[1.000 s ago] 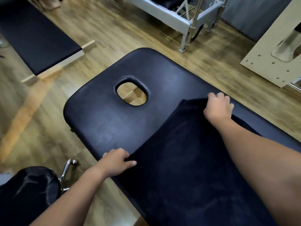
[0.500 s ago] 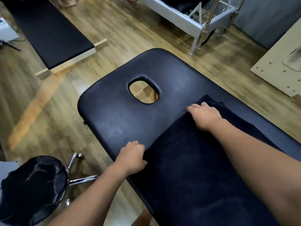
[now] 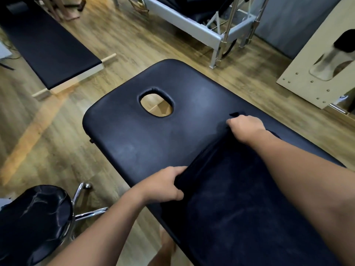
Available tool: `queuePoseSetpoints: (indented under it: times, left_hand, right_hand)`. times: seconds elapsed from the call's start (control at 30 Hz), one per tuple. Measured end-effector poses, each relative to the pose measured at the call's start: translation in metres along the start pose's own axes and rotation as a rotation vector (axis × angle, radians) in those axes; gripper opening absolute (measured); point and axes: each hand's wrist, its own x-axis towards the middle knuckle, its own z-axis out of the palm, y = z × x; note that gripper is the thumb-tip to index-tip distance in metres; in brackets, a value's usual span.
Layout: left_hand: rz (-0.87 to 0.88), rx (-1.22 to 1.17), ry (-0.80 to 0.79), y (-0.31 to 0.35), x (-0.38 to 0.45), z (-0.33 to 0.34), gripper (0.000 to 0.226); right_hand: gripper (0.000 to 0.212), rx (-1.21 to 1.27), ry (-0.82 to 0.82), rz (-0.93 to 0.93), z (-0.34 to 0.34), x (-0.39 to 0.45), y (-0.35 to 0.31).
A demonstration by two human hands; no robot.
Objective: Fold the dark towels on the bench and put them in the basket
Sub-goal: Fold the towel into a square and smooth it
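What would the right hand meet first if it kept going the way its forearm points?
The right hand, gripping the dark towel's far corner, points up-left over bare bench padding. The face hole seems roughly in line; depth is unclear.

A wooden plank floor (image 3: 134, 45) runs under everything, with a round black stool (image 3: 34, 217) on chrome legs at the lower left. A low black padded platform (image 3: 48, 47) with a pale wooden edge lies at the upper left. At the top stands a grey metal-framed apparatus (image 3: 201, 25), and a cream panel (image 3: 317, 73) dotted with studs leans at the right.
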Motion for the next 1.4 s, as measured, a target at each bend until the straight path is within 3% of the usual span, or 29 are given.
queuePoseSetpoints:
  times: [0.23,0.4,0.57,0.93,1.4]
  left_hand:
    - [0.053,0.057,-0.019,0.046,-0.029,0.086,0.067]
    - [0.083,0.159,-0.024,0.069,-0.034,0.15,0.094]
    - [0.11,0.198,-0.133,0.081,-0.042,0.214,0.09]
    - [0.172,0.148,-0.249,0.115,-0.071,0.352,0.075]
    - [0.117,0.324,-0.301,0.177,-0.082,0.562,0.096]
  right_hand:
    - [0.029,0.081,0.038,0.097,0.01,-0.09,0.056]
    - [0.02,0.118,0.09,0.24,0.026,-0.165,0.096]
    - [0.019,0.177,0.088,0.332,0.041,-0.242,0.127]
    - [0.037,0.207,0.115,0.397,0.107,-0.378,0.196]
    - [0.044,0.28,0.162,0.374,0.211,-0.528,0.302]
